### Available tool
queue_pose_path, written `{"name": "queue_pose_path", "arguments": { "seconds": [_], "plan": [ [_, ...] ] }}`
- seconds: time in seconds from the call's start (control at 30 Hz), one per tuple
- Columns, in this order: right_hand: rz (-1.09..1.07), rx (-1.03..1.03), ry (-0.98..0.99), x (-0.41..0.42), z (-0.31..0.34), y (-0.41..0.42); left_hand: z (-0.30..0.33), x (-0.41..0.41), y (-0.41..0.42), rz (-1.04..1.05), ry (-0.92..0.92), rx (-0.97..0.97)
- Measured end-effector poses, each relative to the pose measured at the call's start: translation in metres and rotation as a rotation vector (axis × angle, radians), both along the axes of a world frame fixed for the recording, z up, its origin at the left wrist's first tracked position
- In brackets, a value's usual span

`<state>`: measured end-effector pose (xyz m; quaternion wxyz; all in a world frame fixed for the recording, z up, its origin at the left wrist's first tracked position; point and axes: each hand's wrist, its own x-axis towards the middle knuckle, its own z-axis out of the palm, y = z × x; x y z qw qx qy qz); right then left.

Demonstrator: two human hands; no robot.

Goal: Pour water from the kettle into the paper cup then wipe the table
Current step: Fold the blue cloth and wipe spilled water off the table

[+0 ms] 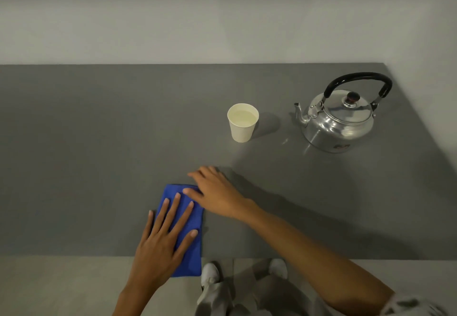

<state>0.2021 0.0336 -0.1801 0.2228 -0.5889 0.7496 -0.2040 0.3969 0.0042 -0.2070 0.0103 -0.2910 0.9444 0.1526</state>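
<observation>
A folded blue cloth [190, 254] lies at the near edge of the grey table [99, 155], hanging slightly over it. My left hand [163, 239] rests flat on the cloth with its fingers spread. My right hand [215, 192] lies palm down at the cloth's far right corner, thumb touching it, fingers apart. A white paper cup [242, 128] holding water stands upright farther back, right of centre. The metal kettle [338, 120] with a black handle sits at the far right, its spout pointing toward the cup.
The table ends against a pale wall at the back and has its right edge just past the kettle. Below the near edge I see the floor, my grey trousers and white shoes [210, 273].
</observation>
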Motion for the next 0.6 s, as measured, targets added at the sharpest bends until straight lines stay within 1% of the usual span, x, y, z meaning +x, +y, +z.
{"name": "queue_pose_path", "arguments": {
  "seconds": [0.07, 0.2, 0.27, 0.33, 0.4, 0.47, 0.53, 0.57, 0.6],
  "plan": [
    [0.011, 0.067, -0.017, 0.012, 0.001, -0.016, 0.001, 0.0, 0.0, 0.058, 0.07, 0.066],
    [-0.002, 0.148, -0.084, 0.025, -0.002, -0.029, 0.01, -0.005, 0.007, 0.299, 0.24, 0.22],
    [0.05, 0.19, -0.133, 0.024, 0.002, -0.032, 0.014, -0.005, 0.008, 0.384, 0.315, 0.294],
    [0.156, 0.178, -0.297, 0.019, 0.012, -0.035, 0.016, -0.002, 0.004, 0.456, 0.4, 0.375],
    [0.261, 0.14, -0.482, 0.011, 0.027, -0.039, 0.02, 0.002, -0.005, 0.537, 0.473, 0.499],
    [0.318, 0.159, -0.687, 0.004, 0.041, -0.043, 0.021, 0.008, -0.015, 0.582, 0.501, 0.675],
    [0.32, 0.178, -0.882, -0.004, 0.05, -0.05, 0.023, 0.014, -0.026, 0.612, 0.489, 0.845],
    [0.305, 0.163, -0.924, -0.007, 0.052, -0.056, 0.024, 0.016, -0.032, 0.629, 0.489, 0.909],
    [0.28, 0.135, -0.908, -0.011, 0.053, -0.063, 0.026, 0.018, -0.038, 0.646, 0.498, 0.967]
  ]
}}
